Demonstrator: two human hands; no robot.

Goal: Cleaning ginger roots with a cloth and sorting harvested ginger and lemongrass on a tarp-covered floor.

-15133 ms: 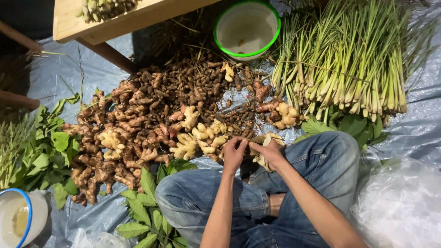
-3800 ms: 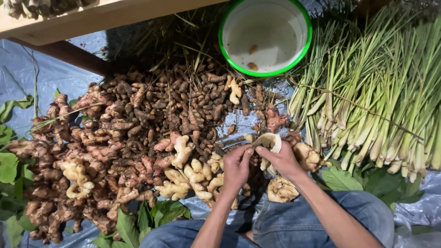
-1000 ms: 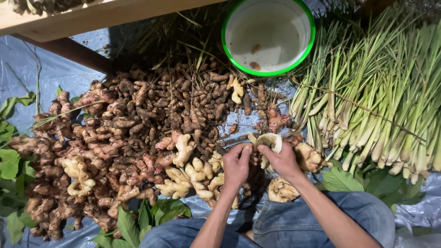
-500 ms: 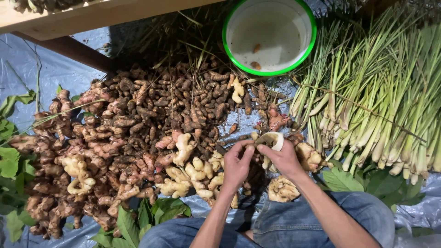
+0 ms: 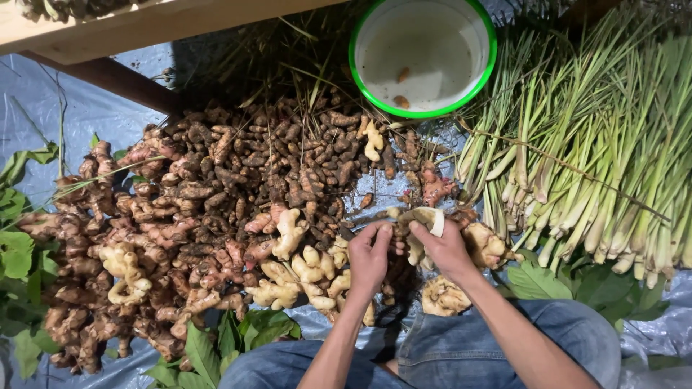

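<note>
Lemongrass bundle [image 5: 591, 166] cut off right; pale root [image 5: 425, 220] partly hidden by hands.

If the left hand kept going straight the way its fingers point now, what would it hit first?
The left hand points up and slightly right. First in line is the pale cut root piece held by both hands, then probably the dark brown knobbly roots beyond; depth is unclear.

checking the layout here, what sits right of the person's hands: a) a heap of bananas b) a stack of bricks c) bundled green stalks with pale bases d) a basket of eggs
c: bundled green stalks with pale bases lie to the right of both hands, left hand and right hand.
</note>
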